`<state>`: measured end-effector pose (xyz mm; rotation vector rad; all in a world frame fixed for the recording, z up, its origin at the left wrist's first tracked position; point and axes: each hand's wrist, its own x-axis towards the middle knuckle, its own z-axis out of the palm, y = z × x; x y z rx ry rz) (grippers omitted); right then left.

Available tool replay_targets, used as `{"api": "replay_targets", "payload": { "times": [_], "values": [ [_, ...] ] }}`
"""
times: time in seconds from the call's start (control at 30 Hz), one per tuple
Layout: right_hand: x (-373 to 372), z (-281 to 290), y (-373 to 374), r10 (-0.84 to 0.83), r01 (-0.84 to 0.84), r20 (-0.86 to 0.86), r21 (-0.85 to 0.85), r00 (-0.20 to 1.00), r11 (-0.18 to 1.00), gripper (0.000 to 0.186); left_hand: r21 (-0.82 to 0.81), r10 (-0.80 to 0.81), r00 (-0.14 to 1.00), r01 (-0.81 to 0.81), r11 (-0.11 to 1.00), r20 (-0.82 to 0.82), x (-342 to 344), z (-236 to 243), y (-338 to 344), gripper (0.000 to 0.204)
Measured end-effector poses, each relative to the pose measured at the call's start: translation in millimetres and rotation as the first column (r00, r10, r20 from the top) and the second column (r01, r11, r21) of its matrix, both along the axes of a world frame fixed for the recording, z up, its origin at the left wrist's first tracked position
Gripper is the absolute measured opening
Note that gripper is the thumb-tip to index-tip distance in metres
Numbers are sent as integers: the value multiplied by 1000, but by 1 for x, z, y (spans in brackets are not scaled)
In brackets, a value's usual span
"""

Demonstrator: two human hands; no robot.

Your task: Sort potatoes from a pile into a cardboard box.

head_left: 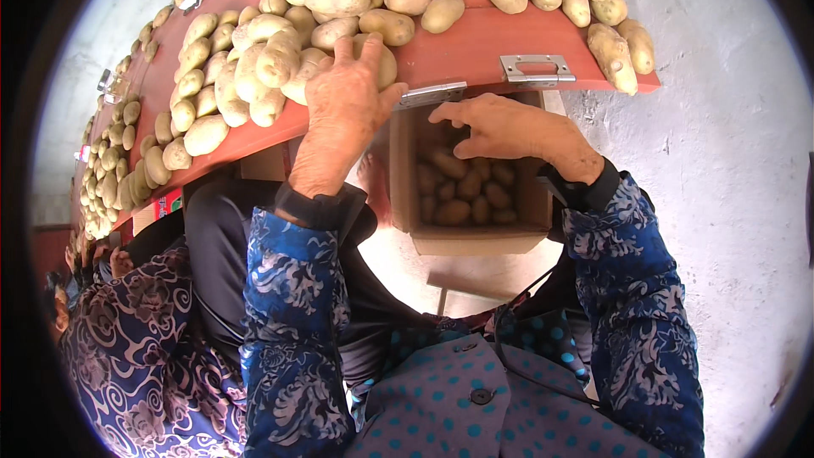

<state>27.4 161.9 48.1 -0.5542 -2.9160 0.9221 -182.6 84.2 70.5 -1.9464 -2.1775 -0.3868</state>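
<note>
"Where do we have our left hand (346, 95)?"

"On a potato (387, 68) on the red table (465, 44), fingers spread; we can't tell whether we grip it."

"And our right hand (513, 129)?"

"Above the cardboard box (479, 244) of potatoes (454, 212), our thumb and fingers held apart."

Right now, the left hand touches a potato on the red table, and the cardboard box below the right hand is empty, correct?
No: the head view shows potatoes in the cardboard box below the right hand. The left hand does touch a potato on the red table.
</note>
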Motion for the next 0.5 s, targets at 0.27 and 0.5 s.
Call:
{"api": "replay_targets", "payload": {
  "times": [0.27,0.5],
  "values": [
    [10,33,19,-121,129,45,-444,992,887,41,36,49,987,-55,998,156,3,5,0,56],
    [16,44,26,-270,194,-65,-542,961,818,35,358,-157,926,26,933,342,14,27,-12,44]
  ]
}}
